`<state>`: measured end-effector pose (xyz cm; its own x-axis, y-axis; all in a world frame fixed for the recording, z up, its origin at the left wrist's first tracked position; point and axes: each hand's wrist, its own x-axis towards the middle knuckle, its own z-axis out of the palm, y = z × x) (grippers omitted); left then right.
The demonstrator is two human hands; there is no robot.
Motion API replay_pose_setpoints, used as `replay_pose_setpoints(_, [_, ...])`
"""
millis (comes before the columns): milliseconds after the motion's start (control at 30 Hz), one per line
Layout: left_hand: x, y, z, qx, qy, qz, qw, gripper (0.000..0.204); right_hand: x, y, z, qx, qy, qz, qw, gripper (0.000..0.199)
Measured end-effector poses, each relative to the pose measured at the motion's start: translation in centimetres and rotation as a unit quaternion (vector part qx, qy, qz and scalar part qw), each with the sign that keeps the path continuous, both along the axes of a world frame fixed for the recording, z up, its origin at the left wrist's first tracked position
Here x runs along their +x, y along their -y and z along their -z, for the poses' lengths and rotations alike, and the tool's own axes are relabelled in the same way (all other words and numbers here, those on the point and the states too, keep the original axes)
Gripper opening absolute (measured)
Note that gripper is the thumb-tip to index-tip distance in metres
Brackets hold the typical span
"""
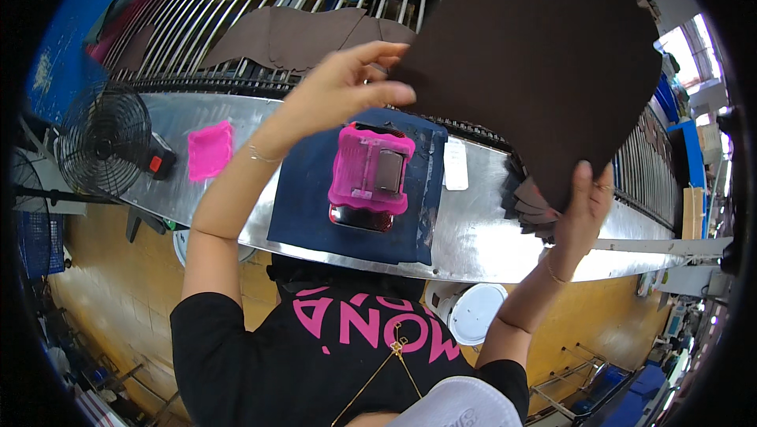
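A large dark brown sheet [528,56], leather or fabric, is held up over the right half of the view. My right hand [583,210] grips its lower right corner, thumb on the front face and fingers behind. At its left edge is my left hand [351,84], with the thumb lapping over the front and the fingertips partly hidden. Below the left hand, a pink plastic tray-like piece [355,163] rests on a dark red, glossy device on a navy mat [307,206]. Beside my right hand, several small dark cut pieces [528,202] lie fanned at the table's edge.
Behind the metal table [473,246] runs a slatted metal rack [177,29] bearing brown cut pieces [276,37]. A black fan [106,139] and a pink tray [210,151] are at left. A white card [456,164] lies beside the mat. A white lidded bucket [477,313] stands below.
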<state>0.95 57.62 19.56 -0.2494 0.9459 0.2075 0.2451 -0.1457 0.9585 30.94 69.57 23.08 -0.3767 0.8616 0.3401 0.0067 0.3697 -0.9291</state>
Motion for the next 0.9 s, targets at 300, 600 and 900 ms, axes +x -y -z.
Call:
replay_pose_setpoints(300, [-6.8,11.1,-4.2,0.065,-0.119,-0.237,0.962,0.019,-8.1,3.7,7.6,0.097,0.118,-0.205,0.967,0.014])
replay_pose_setpoints(600, [-7.5,15.2,-0.6,-0.047,-0.114,-0.249,0.961,0.020,-9.1,3.8,10.1,0.203,0.137,-0.229,0.942,0.019])
replay_pose_setpoints(900, [-1.9,8.4,2.1,-0.108,-0.243,-0.078,0.961,0.011,0.4,2.6,12.9,0.093,0.229,-0.119,0.962,0.011])
